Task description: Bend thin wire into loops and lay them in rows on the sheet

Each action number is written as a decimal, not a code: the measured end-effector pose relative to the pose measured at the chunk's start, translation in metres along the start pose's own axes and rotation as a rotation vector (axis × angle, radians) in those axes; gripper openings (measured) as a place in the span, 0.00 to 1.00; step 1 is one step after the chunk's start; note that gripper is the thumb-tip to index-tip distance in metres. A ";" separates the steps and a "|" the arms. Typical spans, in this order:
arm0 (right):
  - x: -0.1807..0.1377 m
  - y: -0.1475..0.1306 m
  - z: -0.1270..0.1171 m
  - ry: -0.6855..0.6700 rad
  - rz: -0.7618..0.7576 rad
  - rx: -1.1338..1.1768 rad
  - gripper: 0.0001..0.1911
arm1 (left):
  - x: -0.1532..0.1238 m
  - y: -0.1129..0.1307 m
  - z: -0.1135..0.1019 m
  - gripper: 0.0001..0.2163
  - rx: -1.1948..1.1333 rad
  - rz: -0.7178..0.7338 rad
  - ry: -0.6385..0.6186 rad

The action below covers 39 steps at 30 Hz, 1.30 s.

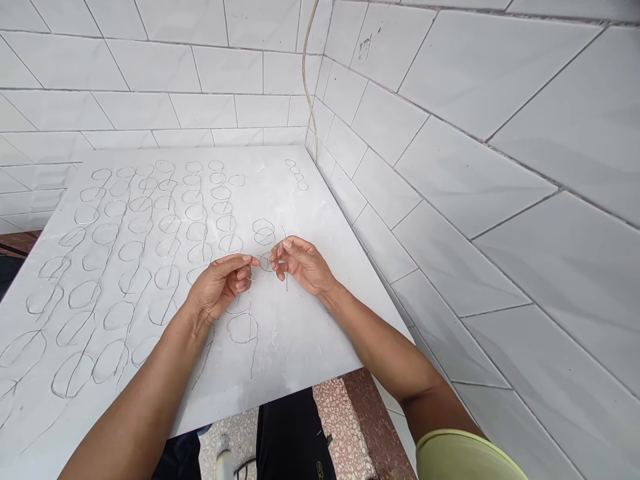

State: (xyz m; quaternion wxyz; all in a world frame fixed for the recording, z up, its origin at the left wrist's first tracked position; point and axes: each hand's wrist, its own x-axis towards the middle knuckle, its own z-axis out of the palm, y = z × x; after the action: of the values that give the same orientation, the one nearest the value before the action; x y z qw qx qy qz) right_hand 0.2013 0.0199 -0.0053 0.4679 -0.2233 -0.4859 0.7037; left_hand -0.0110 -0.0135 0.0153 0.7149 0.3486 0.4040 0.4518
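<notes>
In our left hand the thumb and index finger were closed in a pinch on one edge of a thin ring; our right hand pinched its opposite edge, at 3 o'clock from the left fingertips. A fine strand showed below the right fingers; whether they gripped it, we could not tell. We judged a light, steady pinch best, since wire so thin would likely bend out of round under a hard squeeze. Just beyond, at 12 o'clock, overlapping rings lay on the bench, near enough to snag, so lifting clear of them seemed wise. At 7 o'clock lay a ring near the front edge; from 8 to 11 o'clock ran rows of rings along strands, where our left forearm called for care. Smaller rings lay farther off, towards 1 o'clock.
</notes>
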 end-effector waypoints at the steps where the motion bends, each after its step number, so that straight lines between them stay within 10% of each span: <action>1: 0.000 -0.001 -0.001 -0.003 0.004 -0.004 0.21 | 0.000 0.000 0.000 0.09 0.006 -0.003 0.004; 7: 0.000 -0.003 -0.006 -0.019 -0.039 -0.107 0.20 | 0.000 -0.001 -0.001 0.10 0.053 -0.062 0.015; 14: -0.001 0.013 -0.006 0.281 -0.066 -0.625 0.16 | 0.004 -0.003 -0.003 0.10 0.122 -0.087 0.031; 39: -0.009 0.013 -0.015 0.031 -0.480 -1.358 0.23 | 0.007 -0.011 0.006 0.17 0.138 -0.169 0.160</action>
State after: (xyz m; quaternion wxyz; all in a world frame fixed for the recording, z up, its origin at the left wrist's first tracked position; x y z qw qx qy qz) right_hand 0.2109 0.0182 -0.0240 0.3744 -0.3619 -0.8452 0.1207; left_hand 0.0002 -0.0120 0.0063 0.6900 0.3247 0.5178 0.3876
